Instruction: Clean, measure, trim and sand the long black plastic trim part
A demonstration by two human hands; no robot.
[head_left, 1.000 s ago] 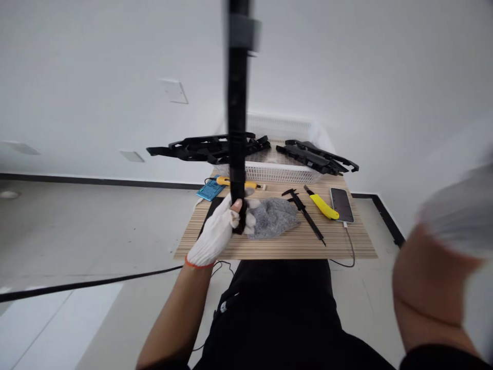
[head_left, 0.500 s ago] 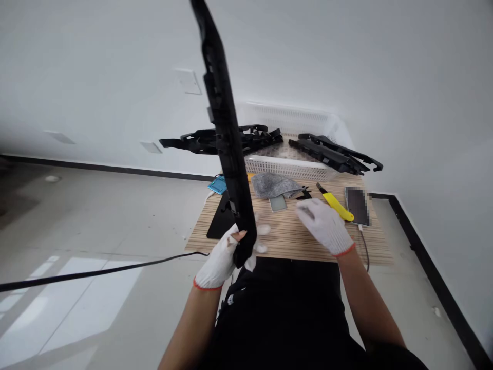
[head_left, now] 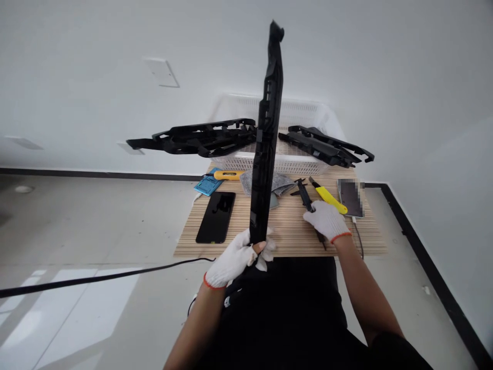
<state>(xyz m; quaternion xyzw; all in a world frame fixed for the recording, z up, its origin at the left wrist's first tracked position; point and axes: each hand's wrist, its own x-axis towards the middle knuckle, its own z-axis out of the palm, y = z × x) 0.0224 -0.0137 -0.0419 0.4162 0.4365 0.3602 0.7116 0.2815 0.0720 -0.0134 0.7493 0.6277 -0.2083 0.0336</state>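
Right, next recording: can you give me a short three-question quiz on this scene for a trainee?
1. What does the left hand hold?
A) the white basket
B) the long black part
C) the gray cloth

2. True or false: the gray cloth lies to the right of the yellow-handled cutter.

3. Fill in: the right hand partly covers a black measuring tool, the ____.

Key: 1. B; 2. False; 3. caliper
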